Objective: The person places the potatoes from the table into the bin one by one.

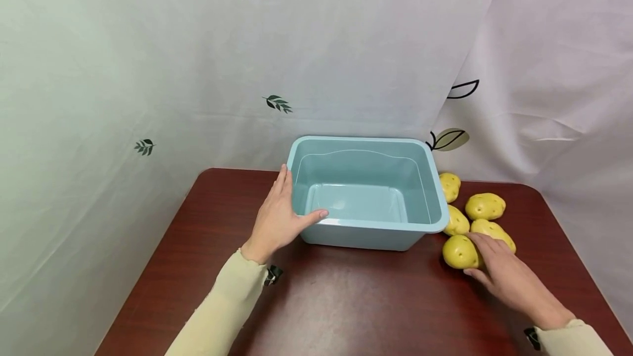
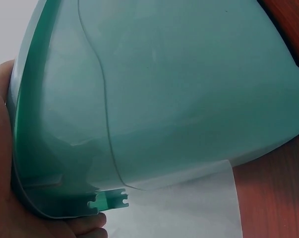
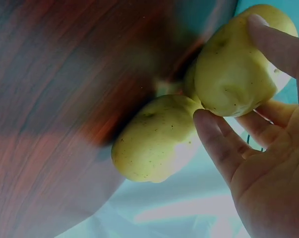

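My left hand rests at the near left corner of a light blue plastic tub. Its fingers lie straight along the left rim and the thumb stretches over the front rim. In the left wrist view the palm lies against the edge of the tub. At the tub's right, my right hand holds a yellow potato between thumb and fingers. The right wrist view shows the thumb on one side of this potato and fingertips on the other. Another potato lies just beside the fingertips.
Several more potatoes lie on the dark red wooden table, close along the tub's right side. A white cloth with leaf prints hangs behind the table. The inside of the tub shows only its bare bottom.
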A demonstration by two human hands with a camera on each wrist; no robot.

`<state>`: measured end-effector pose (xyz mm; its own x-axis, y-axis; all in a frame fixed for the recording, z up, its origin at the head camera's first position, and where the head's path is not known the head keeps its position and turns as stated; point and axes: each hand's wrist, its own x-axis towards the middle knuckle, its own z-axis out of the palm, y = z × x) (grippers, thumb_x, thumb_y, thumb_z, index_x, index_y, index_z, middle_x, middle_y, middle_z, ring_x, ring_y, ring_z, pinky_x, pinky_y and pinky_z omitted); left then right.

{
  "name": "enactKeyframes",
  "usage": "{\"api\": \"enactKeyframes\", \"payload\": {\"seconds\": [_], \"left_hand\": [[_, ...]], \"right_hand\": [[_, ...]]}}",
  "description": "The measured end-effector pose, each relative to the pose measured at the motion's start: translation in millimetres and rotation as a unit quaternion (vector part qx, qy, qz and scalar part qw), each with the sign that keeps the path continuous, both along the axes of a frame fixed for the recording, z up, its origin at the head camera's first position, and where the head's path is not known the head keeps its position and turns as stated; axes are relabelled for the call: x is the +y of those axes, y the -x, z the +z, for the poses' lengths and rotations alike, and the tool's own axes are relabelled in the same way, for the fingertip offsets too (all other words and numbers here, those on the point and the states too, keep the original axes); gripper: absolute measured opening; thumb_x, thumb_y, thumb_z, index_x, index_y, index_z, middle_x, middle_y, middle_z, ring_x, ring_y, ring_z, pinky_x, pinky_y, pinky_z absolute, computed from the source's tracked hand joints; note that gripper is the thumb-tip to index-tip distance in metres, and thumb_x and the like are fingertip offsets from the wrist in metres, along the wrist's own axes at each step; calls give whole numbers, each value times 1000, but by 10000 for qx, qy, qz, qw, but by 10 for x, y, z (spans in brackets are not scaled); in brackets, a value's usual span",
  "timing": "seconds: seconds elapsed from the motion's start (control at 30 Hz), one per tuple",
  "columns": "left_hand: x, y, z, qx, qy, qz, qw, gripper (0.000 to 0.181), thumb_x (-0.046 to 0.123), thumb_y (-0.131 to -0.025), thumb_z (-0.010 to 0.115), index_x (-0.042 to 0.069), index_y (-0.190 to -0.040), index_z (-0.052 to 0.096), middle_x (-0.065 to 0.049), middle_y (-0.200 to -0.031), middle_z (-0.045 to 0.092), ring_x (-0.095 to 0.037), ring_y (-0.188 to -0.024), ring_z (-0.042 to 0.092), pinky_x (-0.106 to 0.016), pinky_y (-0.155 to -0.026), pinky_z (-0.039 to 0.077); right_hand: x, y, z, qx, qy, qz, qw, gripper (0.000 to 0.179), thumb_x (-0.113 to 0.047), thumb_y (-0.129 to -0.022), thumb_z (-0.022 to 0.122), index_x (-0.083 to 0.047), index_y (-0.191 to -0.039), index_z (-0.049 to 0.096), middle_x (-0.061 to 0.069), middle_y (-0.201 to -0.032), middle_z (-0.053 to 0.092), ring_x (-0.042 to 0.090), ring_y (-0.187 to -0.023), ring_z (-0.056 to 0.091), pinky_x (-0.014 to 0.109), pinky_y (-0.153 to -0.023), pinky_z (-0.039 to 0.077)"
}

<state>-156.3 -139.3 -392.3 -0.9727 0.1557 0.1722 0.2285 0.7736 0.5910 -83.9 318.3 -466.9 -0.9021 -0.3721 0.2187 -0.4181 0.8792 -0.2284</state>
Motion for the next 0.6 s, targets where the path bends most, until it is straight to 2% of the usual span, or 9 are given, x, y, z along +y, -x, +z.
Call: {"api": "enactKeyframes", "payload": {"seconds": [0.13,0.33,0.6], "left_hand": [[-2,7,9,-4,14,5,10000,128,87,-76,56,2,-160,11,-6,-169,0,-29,-154,9,-50,-119,21],[1,8,6,28,15,-3,10000,126,85,-77,57,1,-160,12,-6,-169,1,-26,-154,8,-50,-119,22],[0,2,-2,86,8,14,10000,126,84,-77,58,1,-160,12,-7,-169,2,-25,-154,8,-51,-118,24]], "right_hand": [[-19,4,33,73,131,-141,9998,76,-15,-75,88,10,-134,48,29,-127,54,45,-117,49,55,-93,38],[-28,4,49,390,420,-298,9979,75,-11,-77,85,11,-136,46,29,-127,51,49,-115,46,56,-98,32],[-67,0,135,476,644,-701,9943,73,-13,-83,81,14,-139,42,34,-130,48,52,-110,44,59,-91,33]]}}
